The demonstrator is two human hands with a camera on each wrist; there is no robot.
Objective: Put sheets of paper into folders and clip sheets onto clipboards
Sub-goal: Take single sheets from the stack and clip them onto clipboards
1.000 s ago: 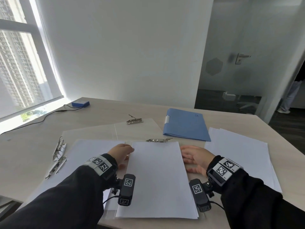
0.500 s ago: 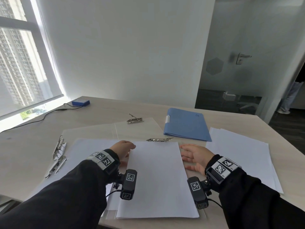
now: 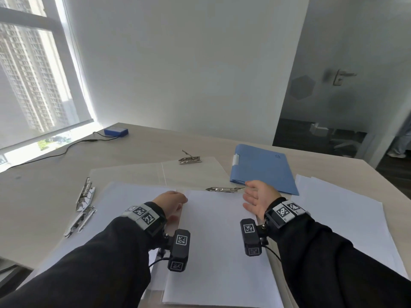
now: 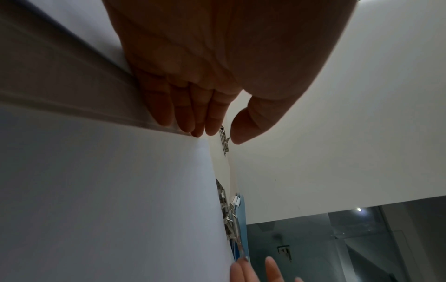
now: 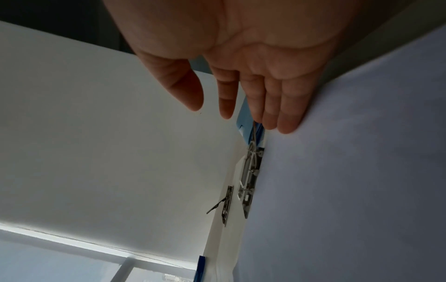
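Observation:
A white sheet (image 3: 218,241) lies on a clear clipboard in front of me, its top edge at the metal clip (image 3: 223,189). My left hand (image 3: 171,202) rests at the sheet's upper left corner, its straight fingers (image 4: 188,118) touching the paper's edge (image 4: 108,190). At the upper right corner is my right hand (image 3: 258,198), held flat. Its fingertips (image 5: 287,122) touch the sheet beside the clip's lever (image 5: 254,131). Neither hand holds anything. A blue folder (image 3: 262,168) lies shut behind the right hand.
A second clear clipboard with a raised clip (image 3: 190,160) lies further back. A stack of white paper (image 3: 338,214) sits on the right and more paper (image 3: 124,203) on the left. Further clipboard clips (image 3: 85,194) lie at the far left. A blue box with a cable (image 3: 116,131) is near the window.
My right hand has moved forward along the sheet's right edge to its top corner by the clip. The left hand has slid slightly forward. The sheet has stayed in place.

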